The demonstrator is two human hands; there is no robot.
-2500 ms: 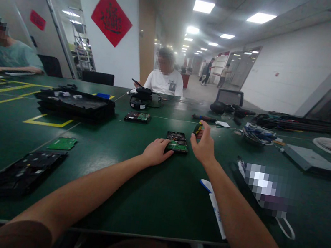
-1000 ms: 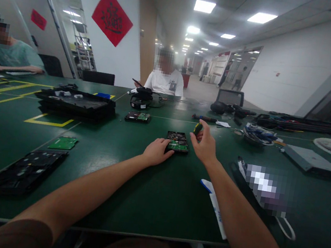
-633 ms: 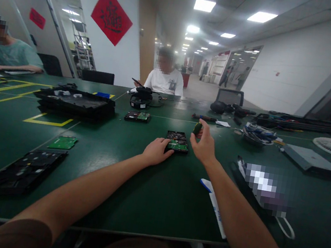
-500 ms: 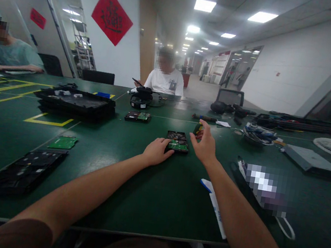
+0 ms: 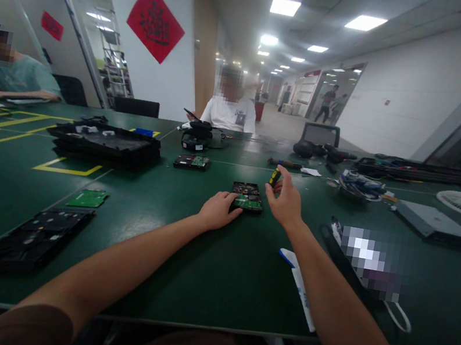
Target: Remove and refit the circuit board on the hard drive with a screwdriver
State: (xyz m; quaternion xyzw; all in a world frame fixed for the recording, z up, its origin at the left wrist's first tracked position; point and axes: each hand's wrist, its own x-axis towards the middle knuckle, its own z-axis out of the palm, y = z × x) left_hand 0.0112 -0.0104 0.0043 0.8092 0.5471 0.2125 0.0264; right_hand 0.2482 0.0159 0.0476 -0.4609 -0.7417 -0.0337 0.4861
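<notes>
A hard drive (image 5: 248,191) with a green circuit board lies on the green table in front of me. My left hand (image 5: 219,211) grips its left side, fingertips at the drive's edge and thumb along the near side. Just right of the drive, my right hand (image 5: 283,196) is raised with thumb and fingers pinched around a yellow-and-black screwdriver (image 5: 274,177). The screwdriver's handle stands nearly upright; I cannot make out its shaft or tip.
A second drive (image 5: 191,162) lies farther back, near stacked black trays (image 5: 105,143). A green circuit board (image 5: 88,198) and a black tray (image 5: 33,240) are at left. Another screwdriver (image 5: 285,164), cables (image 5: 358,185) and a grey metal box (image 5: 438,224) lie right. A person (image 5: 229,110) sits opposite.
The screwdriver handle has turned in my right fingers, showing more yellow now. My left hand and the hard drive have stayed in place.
</notes>
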